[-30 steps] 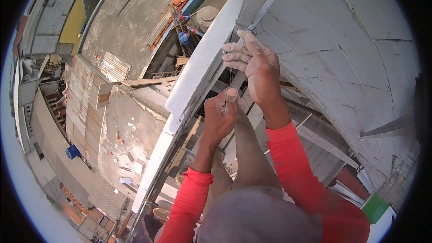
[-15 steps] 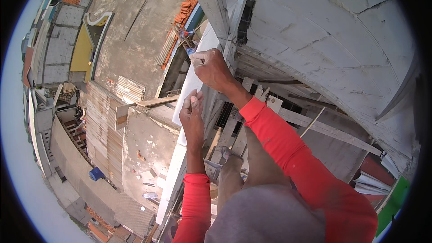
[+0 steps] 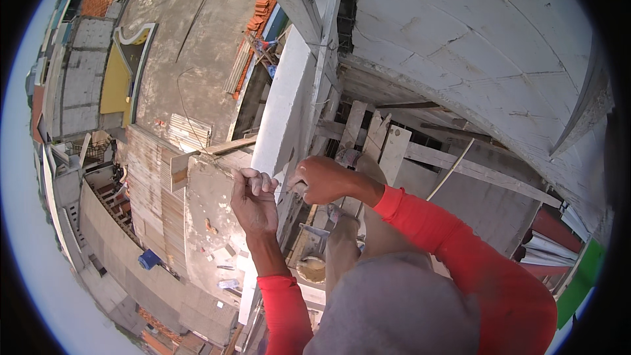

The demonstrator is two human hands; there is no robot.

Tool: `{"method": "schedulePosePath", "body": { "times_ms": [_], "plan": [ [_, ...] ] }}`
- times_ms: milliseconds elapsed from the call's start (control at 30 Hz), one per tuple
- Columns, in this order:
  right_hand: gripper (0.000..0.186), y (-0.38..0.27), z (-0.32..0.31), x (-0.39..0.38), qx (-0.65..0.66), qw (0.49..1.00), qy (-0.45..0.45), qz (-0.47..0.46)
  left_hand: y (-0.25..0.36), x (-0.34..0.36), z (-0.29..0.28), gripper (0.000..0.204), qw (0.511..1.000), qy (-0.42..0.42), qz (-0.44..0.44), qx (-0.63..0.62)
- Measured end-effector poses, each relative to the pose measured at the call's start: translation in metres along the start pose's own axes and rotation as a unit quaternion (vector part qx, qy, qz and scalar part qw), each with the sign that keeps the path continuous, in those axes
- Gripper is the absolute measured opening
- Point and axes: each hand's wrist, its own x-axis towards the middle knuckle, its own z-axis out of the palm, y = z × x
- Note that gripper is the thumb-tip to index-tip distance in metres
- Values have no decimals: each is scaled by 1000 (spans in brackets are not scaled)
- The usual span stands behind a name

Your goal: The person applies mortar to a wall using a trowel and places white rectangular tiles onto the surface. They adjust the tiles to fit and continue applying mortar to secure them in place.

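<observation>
Left hand [image 3: 255,200] pinches a thin string [image 3: 227,169], right hand [image 3: 323,179] fists near the white beam [image 3: 284,115], so I'd keep it taut and level.

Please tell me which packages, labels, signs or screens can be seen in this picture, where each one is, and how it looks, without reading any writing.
No package, label, sign or screen can be made out here.
The left hand and the right hand pinch a thin wire beside a long white beam, above grey rooftops.
</observation>
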Motion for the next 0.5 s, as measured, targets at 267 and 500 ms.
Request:
{"method": "schedulePosePath", "body": {
  "times_ms": [267, 500],
  "plan": [
    [34, 45, -18, -34, 187, 886, 399, 143, -32, -105, -42, 50, 971, 145, -163, -94],
    [62, 98, -25, 22, 489, 806, 255, 213, -59, -170, -79, 49, 962, 185, -189, -70]
  ]
}}
